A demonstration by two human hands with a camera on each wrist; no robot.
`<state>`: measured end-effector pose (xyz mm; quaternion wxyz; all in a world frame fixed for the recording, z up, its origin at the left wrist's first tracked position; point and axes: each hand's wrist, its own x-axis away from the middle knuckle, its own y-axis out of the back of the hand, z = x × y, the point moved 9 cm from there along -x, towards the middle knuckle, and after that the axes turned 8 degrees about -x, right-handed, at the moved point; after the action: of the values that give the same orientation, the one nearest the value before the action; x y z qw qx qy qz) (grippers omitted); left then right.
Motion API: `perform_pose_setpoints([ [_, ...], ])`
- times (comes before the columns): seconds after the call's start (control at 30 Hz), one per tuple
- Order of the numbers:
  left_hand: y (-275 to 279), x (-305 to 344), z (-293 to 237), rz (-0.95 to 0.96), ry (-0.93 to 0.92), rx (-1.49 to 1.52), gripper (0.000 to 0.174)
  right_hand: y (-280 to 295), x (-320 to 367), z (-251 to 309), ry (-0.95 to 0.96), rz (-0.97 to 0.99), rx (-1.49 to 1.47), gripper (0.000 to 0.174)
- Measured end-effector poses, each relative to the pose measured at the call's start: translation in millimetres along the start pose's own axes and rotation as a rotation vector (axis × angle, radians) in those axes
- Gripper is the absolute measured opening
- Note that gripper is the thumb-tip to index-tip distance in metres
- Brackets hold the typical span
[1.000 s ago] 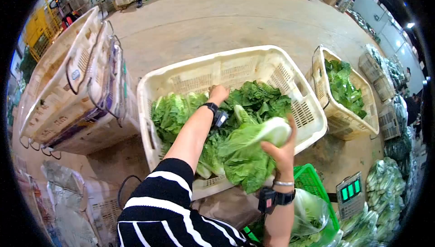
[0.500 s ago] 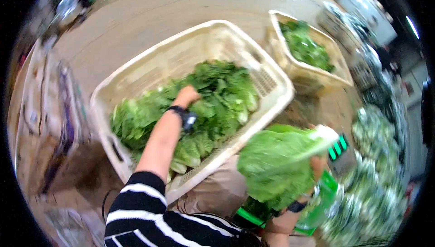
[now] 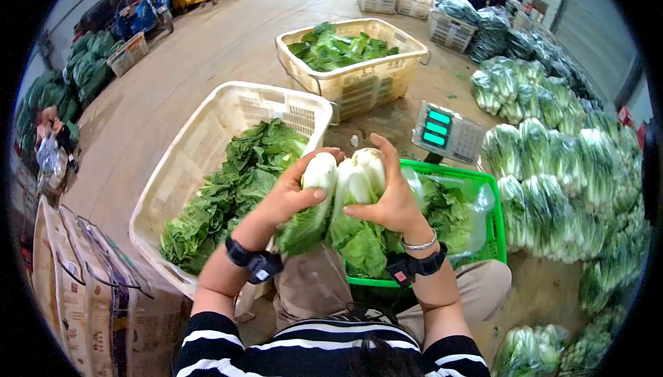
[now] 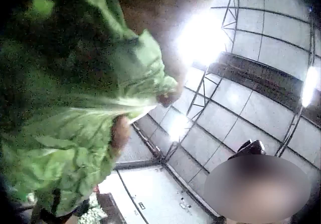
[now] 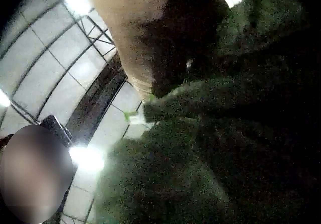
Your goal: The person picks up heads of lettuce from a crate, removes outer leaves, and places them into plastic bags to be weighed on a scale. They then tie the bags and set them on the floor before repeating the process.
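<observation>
In the head view my left hand [image 3: 293,194] grips a Chinese cabbage [image 3: 319,176], thumb across its white base and leaves hanging down. Close beside it, my right hand [image 3: 394,201] holds another Chinese cabbage [image 3: 359,187] by its white stem end, thumb in front. The two heads stand side by side, bases up, over my lap and the left rim of a green basket [image 3: 498,221]. Leaves [image 4: 55,133] fill much of the left wrist view. In the dark right wrist view, leaves [image 5: 165,179] hide most of the hand.
A cream crate [image 3: 162,170] of leafy cabbages [image 3: 235,176] stands at my left, another crate [image 3: 359,93] ahead. The green basket holds greens in clear plastic [image 3: 483,204]. Behind it is a scale [image 3: 449,132] with a lit display. Bagged cabbages [image 3: 552,197] lie piled at right; stacked crates [image 3: 83,301] stand lower left.
My view has turned right. My left hand has left the big crate and now holds a cabbage. The right hand has brought its cabbage beside it, near the green basket.
</observation>
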<state>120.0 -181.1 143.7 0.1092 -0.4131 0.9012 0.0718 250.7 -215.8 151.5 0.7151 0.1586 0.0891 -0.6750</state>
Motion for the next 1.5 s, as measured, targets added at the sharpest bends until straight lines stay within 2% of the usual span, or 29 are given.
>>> perform_pose_setpoints([
  [0.03, -18, 3, 3, -0.03, -0.021, 0.141, 0.085, 8, 11, 7, 0.014, 0.005, 0.054, 0.1],
  [0.07, -39, 7, 3, 0.104, -0.074, 0.066, 0.095, 18, 22, 15, 0.086, -0.007, 0.157, 0.1],
  [0.1, -56, 11, 8, 0.14, -0.066, 0.087, 0.1, 28, 35, 17, 0.081, -0.028, 0.165, 0.1],
  [0.17, -86, 16, 27, 0.336, 0.039, 0.129, 0.103, 35, 62, 15, 0.014, 0.057, 0.146, 0.099],
  [0.2, -94, 18, 35, 0.383, 0.092, 0.169, 0.104, 45, 72, 10, 0.002, 0.025, 0.213, 0.096],
  [0.3, -128, 20, 50, 0.344, 0.008, 0.095, 0.098, 59, 92, 0, -0.012, -0.006, 0.216, 0.093],
  [0.37, -143, 18, 70, 0.232, 0.076, 0.233, 0.092, 68, 107, -14, -0.078, -0.042, 0.175, 0.088],
  [0.43, -150, 25, 103, 0.175, 0.212, 0.248, 0.067, 77, 120, -29, -0.15, -0.089, 0.052, 0.081],
  [0.47, -160, 31, 120, 0.194, 0.258, 0.233, 0.065, 82, 132, -33, -0.2, -0.07, 0.256, 0.081],
  [0.5, -168, 37, 132, 0.212, 0.304, 0.216, 0.063, 88, 143, -36, -0.214, -0.048, 0.255, 0.081],
  [0.53, -182, 45, 139, 0.231, 0.323, 0.275, 0.058, 94, 158, -49, -0.33, 0.006, 0.288, 0.085],
  [0.67, -243, 60, 143, 0.233, 0.389, 0.337, 0.063, 123, 232, -76, -0.666, 0.053, 0.363, 0.099],
  [0.77, -272, 41, 132, 0.222, 0.357, 0.441, 0.067, 164, 236, -51, -0.577, -0.162, 0.458, 0.095],
  [0.83, -279, 9, 110, 0.136, 0.24, 0.551, 0.07, 186, 209, -16, -0.75, -0.292, 0.405, 0.086],
  [0.9, -272, -20, 86, 0.028, 0.098, 0.676, 0.069, 203, 171, 3, -0.631, -0.234, 0.463, 0.076],
  [0.97, -265, -35, 103, -0.061, 0.102, 0.72, 0.062, 200, 129, -2, -0.552, -0.041, 0.269, 0.069],
  [1.0, -259, -35, 114, -0.068, 0.098, 0.718, 0.062, 180, 116, -5, -0.594, 0.134, 0.048, 0.072],
  [1.03, -258, -30, 132, -0.065, 0.188, 0.885, 0.057, 177, 113, -25, -0.687, 0.269, 0.102, 0.077],
  [1.07, -259, -28, 148, -0.06, 0.277, 1.052, 0.052, 176, 105, -41, -0.691, 0.381, 0.4, 0.08],
  [1.1, -261, -28, 156, -0.067, 0.272, 1.054, 0.052, 168, 94, -52, -0.687, 0.491, 0.698, 0.082],
  [1.17, -271, -25, 173, -0.149, 0.321, 1.488, 0.05, 140, 79, -82, -0.927, 0.664, 0.689, 0.08],
  [1.2, -269, -25, 169, -0.122, 0.31, 1.505, 0.054, 140, 72, -113, -1.041, 0.792, 0.697, 0.082],
  [1.23, -267, -24, 176, -0.137, 0.315, 1.503, 0.054, 146, 67, -143, -1.118, 0.792, 0.609, 0.081],
  [1.3, -261, -21, 219, -0.257, 0.486, 1.36, 0.057, 142, 53, -173, -1.258, 0.841, 0.583, 0.076],
  [1.33, -255, -21, 246, -0.262, 0.555, 1.197, 0.059, 139, 45, -188, -1.259, 0.869, 0.59, 0.076],
  [1.37, -246, -21, 251, -0.286, 0.55, 1.211, 0.059, 132, 41, -204, -1.265, 0.935, 0.516, 0.076],
  [1.4, -226, -12, 265, -0.397, 0.619, 1.048, 0.058, 122, 38, -213, -1.272, 0.993, 0.44, 0.076],
  [1.43, -208, -1, 277, -0.496, 0.687, 0.882, 0.057, 104, 23, -222, -1.032, 1.106, 0.485, 0.075],
  [1.5, -182, 3, 276, -0.569, 0.521, 0.961, 0.048, 76, -1, -226, -0.686, 1.002, 0.349, 0.063],
])
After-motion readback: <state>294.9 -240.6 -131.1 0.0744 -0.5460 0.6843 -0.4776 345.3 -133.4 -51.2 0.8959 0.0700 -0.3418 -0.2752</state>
